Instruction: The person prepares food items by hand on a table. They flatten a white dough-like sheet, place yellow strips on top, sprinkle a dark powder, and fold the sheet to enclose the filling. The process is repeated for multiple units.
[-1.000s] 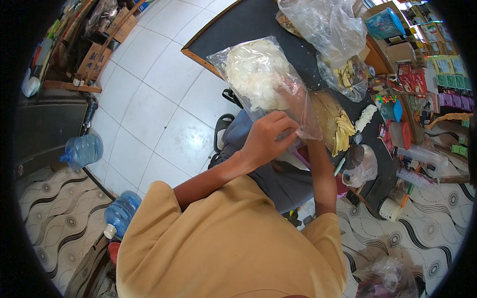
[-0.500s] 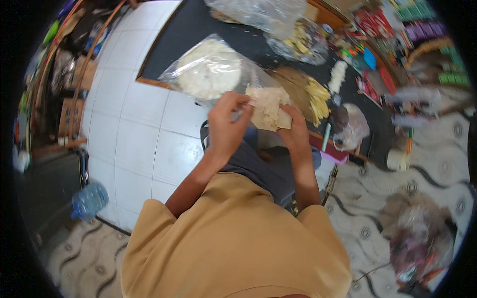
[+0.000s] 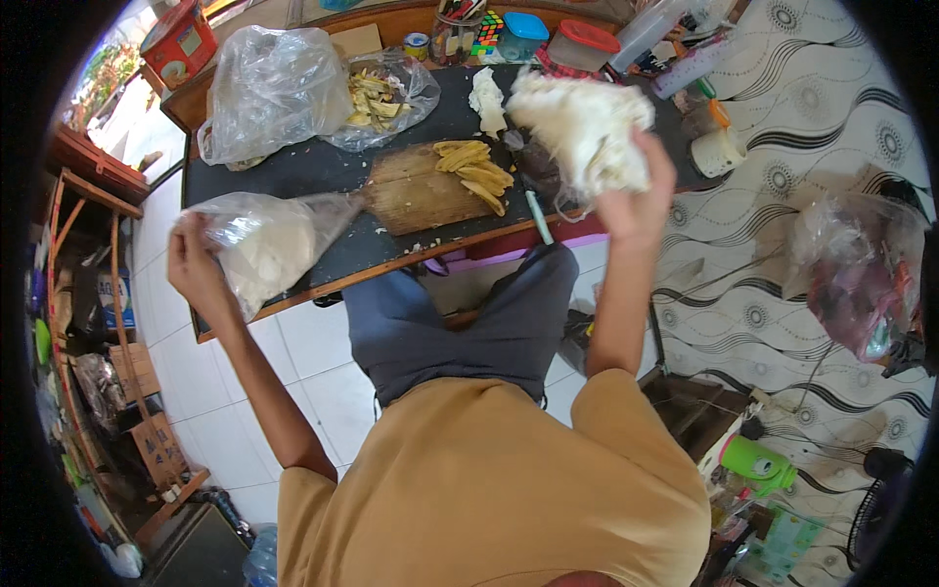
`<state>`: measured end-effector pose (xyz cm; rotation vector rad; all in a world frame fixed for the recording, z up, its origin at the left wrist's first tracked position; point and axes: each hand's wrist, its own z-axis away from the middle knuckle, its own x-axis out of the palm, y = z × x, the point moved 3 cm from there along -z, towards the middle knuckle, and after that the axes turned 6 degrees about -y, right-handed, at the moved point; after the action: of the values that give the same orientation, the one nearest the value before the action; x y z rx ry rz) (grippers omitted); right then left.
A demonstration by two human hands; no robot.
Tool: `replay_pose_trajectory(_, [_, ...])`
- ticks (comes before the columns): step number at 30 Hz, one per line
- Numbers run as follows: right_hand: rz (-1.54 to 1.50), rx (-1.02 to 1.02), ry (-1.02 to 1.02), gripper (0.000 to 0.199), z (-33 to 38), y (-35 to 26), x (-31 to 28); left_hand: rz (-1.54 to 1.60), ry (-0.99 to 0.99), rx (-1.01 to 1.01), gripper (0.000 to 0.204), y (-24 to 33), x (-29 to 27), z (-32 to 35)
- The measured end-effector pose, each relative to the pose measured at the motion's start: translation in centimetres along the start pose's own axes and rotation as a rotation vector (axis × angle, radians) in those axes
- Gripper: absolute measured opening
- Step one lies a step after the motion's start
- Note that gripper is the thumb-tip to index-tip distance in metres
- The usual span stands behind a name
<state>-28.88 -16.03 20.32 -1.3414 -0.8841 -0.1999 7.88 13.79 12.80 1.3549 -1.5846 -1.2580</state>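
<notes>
At the left end of the dark table, my left hand (image 3: 199, 264) pinches the edge of a clear plastic bag (image 3: 328, 213). Inside the bag lie pale, flat, round sheets (image 3: 272, 247). My right hand (image 3: 634, 194) is raised over the table's right part, closed round a floppy white bundle (image 3: 587, 122), blurred at its edges; its exact kind is unclear. Between the hands, a wooden cutting board (image 3: 396, 194) carries yellow sliced strips (image 3: 476, 168), which look like banana. A pale green handle (image 3: 538, 217) sticks out past the table's front edge.
Behind the board are a big clear bag (image 3: 274, 93) and a bag of yellowish peels (image 3: 377, 103). A crumpled white piece (image 3: 486, 101) lies nearby. Along the back stand a jar (image 3: 458, 24), a puzzle cube (image 3: 487, 34), and blue-lidded (image 3: 523, 37) and red-lidded (image 3: 583, 44) containers.
My hands have moved far apart, left hand leftward and right hand rightward. The beige folded sheets between them no longer show there; a white bundle is in my right hand. The view has turned.
</notes>
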Motion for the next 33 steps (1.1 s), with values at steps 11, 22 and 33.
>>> replay_pose_trajectory(11, [-0.038,0.040,-0.044,0.036,-2.3,0.8,-3.4,-0.160,0.109,0.077,0.031,4.7,-10.0,-20.6])
replay_pose_trajectory(22, [0.073,0.258,-0.201,0.042,-7.2,15.1,-5.6,-0.290,-0.176,0.247,0.024,-0.5,-6.2,-12.6])
replay_pose_trajectory(33, [-0.314,0.573,-0.138,0.064,-6.2,23.7,-6.9,-0.183,-0.274,-0.098,0.024,-7.2,5.6,12.8])
